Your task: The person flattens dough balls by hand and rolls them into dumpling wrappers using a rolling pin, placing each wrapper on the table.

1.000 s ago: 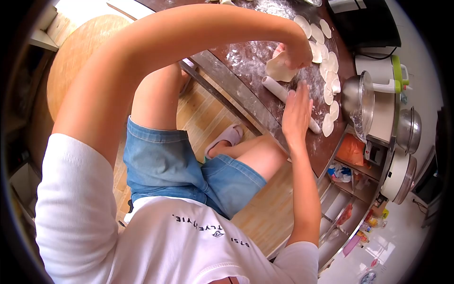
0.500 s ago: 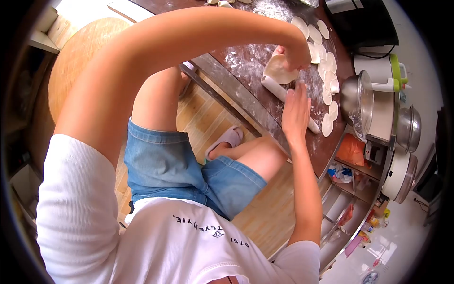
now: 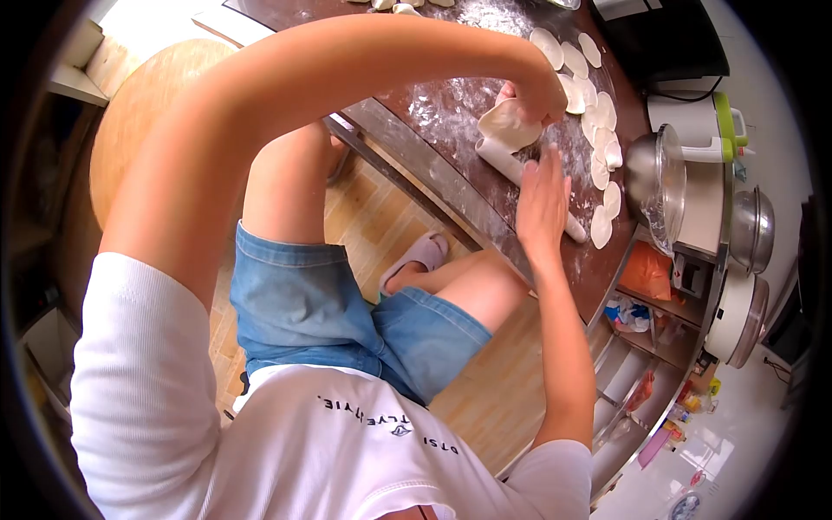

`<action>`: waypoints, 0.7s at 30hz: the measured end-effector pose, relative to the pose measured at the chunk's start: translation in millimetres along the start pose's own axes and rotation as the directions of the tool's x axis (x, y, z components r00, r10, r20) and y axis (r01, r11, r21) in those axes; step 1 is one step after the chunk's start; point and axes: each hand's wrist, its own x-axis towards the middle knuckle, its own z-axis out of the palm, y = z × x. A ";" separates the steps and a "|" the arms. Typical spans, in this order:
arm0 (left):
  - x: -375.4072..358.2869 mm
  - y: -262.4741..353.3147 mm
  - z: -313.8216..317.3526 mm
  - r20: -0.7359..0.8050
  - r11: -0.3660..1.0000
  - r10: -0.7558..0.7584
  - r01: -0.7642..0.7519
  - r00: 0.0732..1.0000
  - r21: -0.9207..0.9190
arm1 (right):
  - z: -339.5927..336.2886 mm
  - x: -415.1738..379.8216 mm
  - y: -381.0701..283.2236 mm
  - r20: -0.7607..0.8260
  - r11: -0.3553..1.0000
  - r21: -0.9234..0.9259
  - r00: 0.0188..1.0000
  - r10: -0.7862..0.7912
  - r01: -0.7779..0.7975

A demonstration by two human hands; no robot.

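Observation:
My left hand (image 3: 539,94) is closed on the far edge of a round, flat dough wrapper (image 3: 510,126), with its fingers partly hidden behind the wrist. The wrapper's near edge meets the upper end of a pale rolling pin (image 3: 500,161). My right hand (image 3: 544,201) lies flat across the middle of that pin, fingers stretched out, and its lower end shows past the palm. Beneath them is a dark, floured table (image 3: 451,143). Several rolled wrappers (image 3: 600,130) lie in an overlapping row to the right of both hands.
A metal bowl (image 3: 643,178) with plastic film stands beyond the wrappers, near a white and green appliance (image 3: 693,130). Dough pieces (image 3: 406,9) lie at the table's far left. A round wooden stool top (image 3: 130,130) is left, and shelves (image 3: 659,334) stand right.
The wrapper has shifted slightly left in my left hand, and a dark gap now shows between it and my right fingertips. The rolling pin's upper end has moved a little left.

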 end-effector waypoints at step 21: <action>-3.5 14.7 -9.2 0.034 0.980 -0.046 0.038 0.998 0.196 | 7.9 65.8 19.5 0.003 0.994 -0.081 0.997 0.077 -0.077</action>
